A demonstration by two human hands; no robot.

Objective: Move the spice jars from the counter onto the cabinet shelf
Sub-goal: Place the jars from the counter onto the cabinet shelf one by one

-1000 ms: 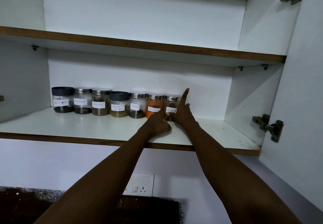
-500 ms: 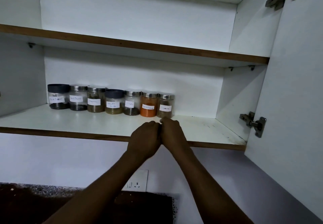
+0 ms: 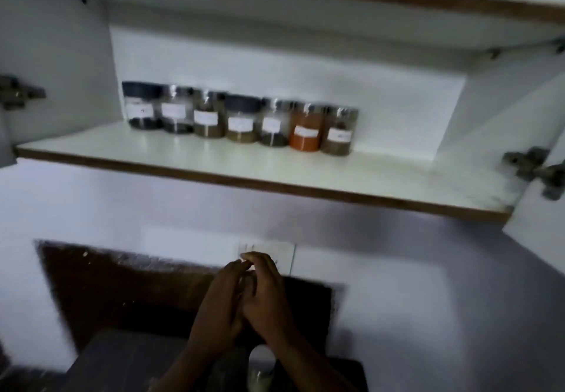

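Seven spice jars [image 3: 241, 117] lined up touching along the back of the cabinet shelf [image 3: 214, 162]; left hand [image 3: 218, 309] and right hand [image 3: 264, 296] pressed together below, nothing seen held; wall socket [image 3: 276, 254] partly hidden behind the fingertips; picture blurred

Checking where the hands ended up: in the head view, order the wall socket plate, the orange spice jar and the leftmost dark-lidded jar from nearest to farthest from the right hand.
1. wall socket plate, just behind the right hand.
2. orange spice jar, up on the shelf, second from right.
3. dark-lidded jar, left end of the row.
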